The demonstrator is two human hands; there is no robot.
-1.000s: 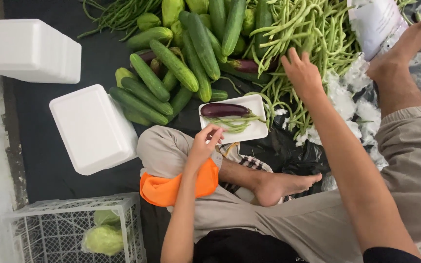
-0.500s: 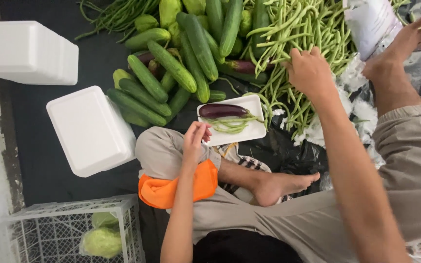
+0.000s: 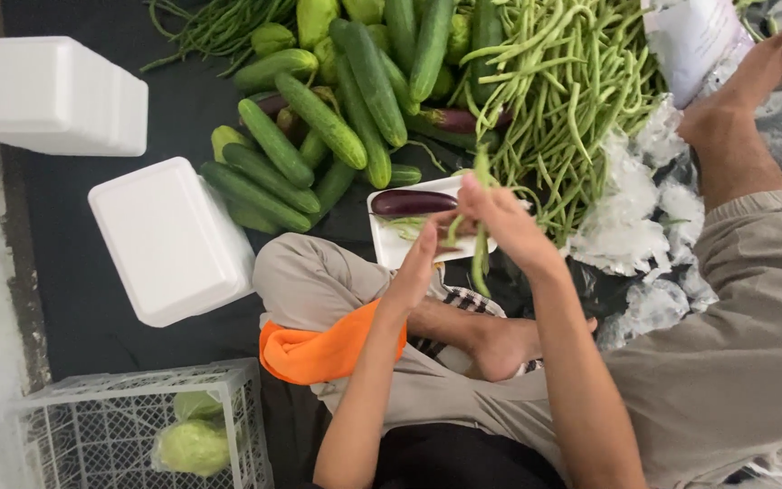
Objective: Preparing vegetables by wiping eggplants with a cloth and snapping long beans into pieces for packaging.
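Observation:
My right hand (image 3: 509,222) grips a few long green beans (image 3: 481,263) that hang down over the near edge of a white foam tray (image 3: 389,255). A purple eggplant (image 3: 414,202) and some beans lie in that tray, which rests against my knee. My left hand (image 3: 420,263) is raised beside the right one, fingers stretched out toward the held beans, gripping nothing that I can see. A big heap of long beans (image 3: 572,100) lies just beyond the tray.
Cucumbers (image 3: 319,118) are piled on the dark mat at top centre. Two stacks of white foam trays (image 3: 169,240) (image 3: 47,95) sit at left. A white wire crate (image 3: 128,426) with cabbage (image 3: 194,444) stands at bottom left. An orange cloth (image 3: 319,349) lies on my lap, crumpled plastic (image 3: 635,217) at right.
My right hand came back from the bean heap with beans in it and now sits over the tray. My left hand lifted off my knee to meet it.

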